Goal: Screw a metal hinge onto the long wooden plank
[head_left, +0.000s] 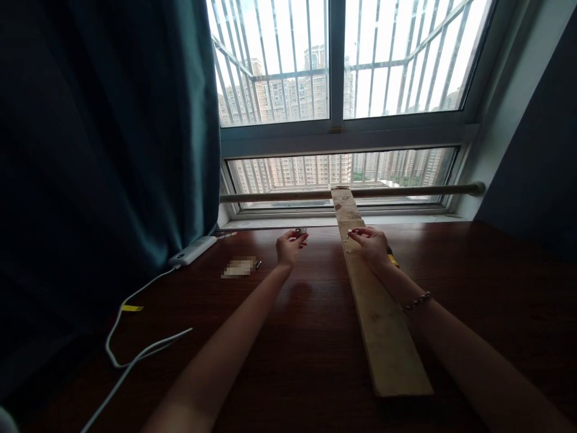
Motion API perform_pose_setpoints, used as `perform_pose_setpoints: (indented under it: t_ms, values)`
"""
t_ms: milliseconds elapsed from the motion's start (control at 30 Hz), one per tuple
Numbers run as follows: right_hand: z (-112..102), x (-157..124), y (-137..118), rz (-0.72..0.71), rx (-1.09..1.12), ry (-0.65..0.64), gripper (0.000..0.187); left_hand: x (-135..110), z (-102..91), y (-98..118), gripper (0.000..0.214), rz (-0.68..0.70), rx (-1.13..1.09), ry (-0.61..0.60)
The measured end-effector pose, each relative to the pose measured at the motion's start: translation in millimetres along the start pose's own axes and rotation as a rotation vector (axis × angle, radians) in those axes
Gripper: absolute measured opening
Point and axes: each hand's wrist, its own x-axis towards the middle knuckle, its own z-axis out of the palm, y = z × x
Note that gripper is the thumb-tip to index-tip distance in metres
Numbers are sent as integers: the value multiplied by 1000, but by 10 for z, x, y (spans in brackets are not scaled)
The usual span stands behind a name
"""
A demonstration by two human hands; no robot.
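My left hand (288, 248) is raised over the dark wooden surface, fingers pinched on a small shiny metal piece (301, 231). Its exact kind is too small to tell. To the right, my right hand (372, 245) is above the wooden board (390, 325), thumb and finger closed on a tiny metal part (350, 232) that looks like a screw. The long pale board lies lengthwise, its far end reaching the window rail. Partly hidden behind my right wrist is a yellow and black tool (393, 258).
A white power strip (193, 251) lies by the blue curtain (193, 120), its white cable (112, 325) looping at left with a yellow tag (132, 308). A blurred pale packet (238, 267) lies beside a small metal piece (258, 264). A rail (415, 192) crosses before the barred window.
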Motion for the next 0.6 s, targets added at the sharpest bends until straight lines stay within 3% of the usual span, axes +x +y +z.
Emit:
perform_pose_setpoints:
  t_ms: [233, 333, 433, 600]
  values:
    - [-10, -29, -9, -51, -99, -13, 31, 123, -1480, -305, 36, 42, 500, 146]
    - [-16, -42, -23, -60, -125, -10, 32, 114, -1907, -419, 33, 86, 772, 209]
    - [-21, -52, -35, -70, -124, -14, 32, 87, -2065, -454, 32, 75, 1019, 159]
    - [-25, -59, -41, -68, -125, -15, 31, 38, -1999, -454, 34, 92, 1351, 40]
